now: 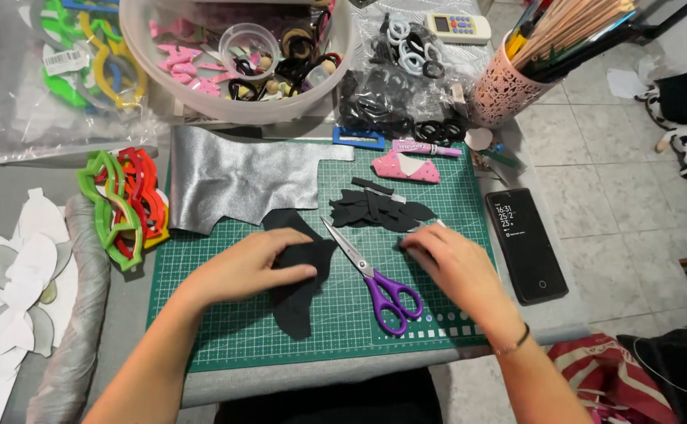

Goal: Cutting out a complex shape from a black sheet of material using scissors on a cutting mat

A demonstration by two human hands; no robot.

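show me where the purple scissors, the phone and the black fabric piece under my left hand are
purple scissors (375,279), head view, at the pivot.
phone (526,245), head view, middle of its dark screen.
black fabric piece (295,310), head view, lower part below the hand.

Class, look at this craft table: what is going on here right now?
A person works with bare hands at a green cutting mat. The left hand presses flat on a piece of black fabric. The right hand rests at the edge of a pile of small black cut pieces. Purple-handled scissors lie closed between the hands, unheld. A silver sheet lies behind.
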